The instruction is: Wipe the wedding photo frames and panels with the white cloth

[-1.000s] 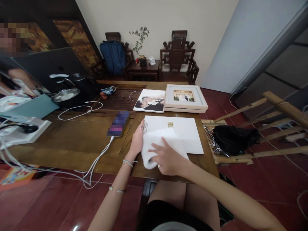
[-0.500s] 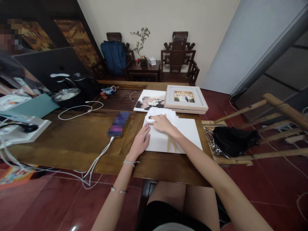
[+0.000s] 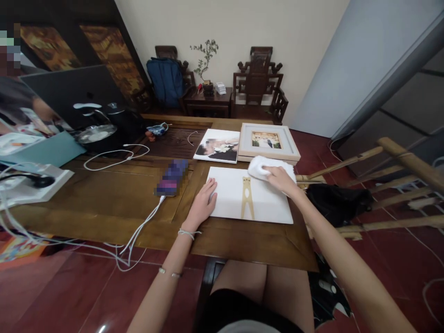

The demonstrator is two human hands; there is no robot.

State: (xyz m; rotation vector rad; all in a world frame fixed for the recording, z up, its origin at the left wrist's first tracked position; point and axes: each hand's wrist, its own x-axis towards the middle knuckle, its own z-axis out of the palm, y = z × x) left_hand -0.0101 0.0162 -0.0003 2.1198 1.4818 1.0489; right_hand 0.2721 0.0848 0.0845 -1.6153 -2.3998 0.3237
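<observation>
A white board [image 3: 229, 203] lies flat on the wooden table [image 3: 104, 203] in front of me, with a tan stand strip [image 3: 247, 198] on its surface. My left hand [image 3: 203, 203] rests flat on the board's left edge, fingers apart. My right hand [image 3: 281, 180] presses a bunched white cloth [image 3: 258, 166] onto the board's far right corner.
Beyond the board lie an unframed photo print [image 3: 218, 145] and a framed photo [image 3: 267, 141]. A phone [image 3: 171, 177] with a white cable sits to the left. Pots, cables and papers crowd the table's left end. A black bag [image 3: 338, 203] lies on bamboo poles at right.
My right hand carried the cloth from the board's near edge up to its far left corner, then across to the far right corner. The left hand stayed on the left edge.
</observation>
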